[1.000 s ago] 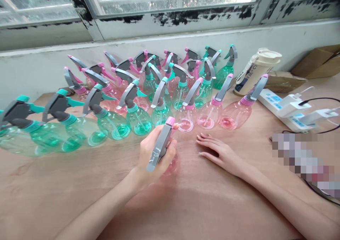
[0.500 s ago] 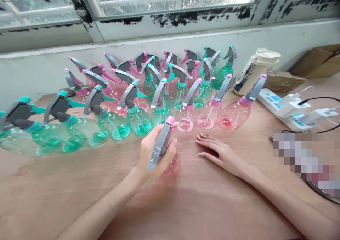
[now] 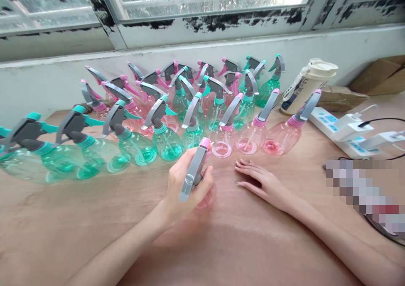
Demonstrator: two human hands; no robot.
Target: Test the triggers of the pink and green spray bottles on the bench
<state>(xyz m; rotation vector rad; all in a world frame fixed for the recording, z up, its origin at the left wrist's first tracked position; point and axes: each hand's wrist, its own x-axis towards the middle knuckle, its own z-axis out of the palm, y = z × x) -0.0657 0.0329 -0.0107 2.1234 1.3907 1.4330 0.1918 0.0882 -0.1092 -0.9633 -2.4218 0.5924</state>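
Observation:
My left hand (image 3: pixel 186 180) is wrapped round the neck of a pink spray bottle (image 3: pixel 207 195) with a grey trigger head and pink nozzle. Most of that bottle's body is hidden behind the hand. Flat on the wooden table (image 3: pixel 202 244) lies my right hand (image 3: pixel 259 178), fingers stretched toward the left, holding nothing. Just beyond the hands runs a front row of spray bottles: green ones such as this green spray bottle (image 3: pixel 167 144) at left and centre, and pink ones such as this pink spray bottle (image 3: pixel 281 138) at right.
Several more green and pink spray bottles crowd behind the front row, near the wall (image 3: pixel 41 81). At right stand a cream travel cup (image 3: pixel 311 83), cardboard boxes (image 3: pixel 340 98) and a white power strip (image 3: pixel 332 128) with plugged-in chargers and cables. A blurred-out item (image 3: pixel 363 189) lies nearer.
The whole view has shifted slightly, so everything sits a little farther right. My left hand keeps its grip on the pink spray bottle, and my right hand rests as before.

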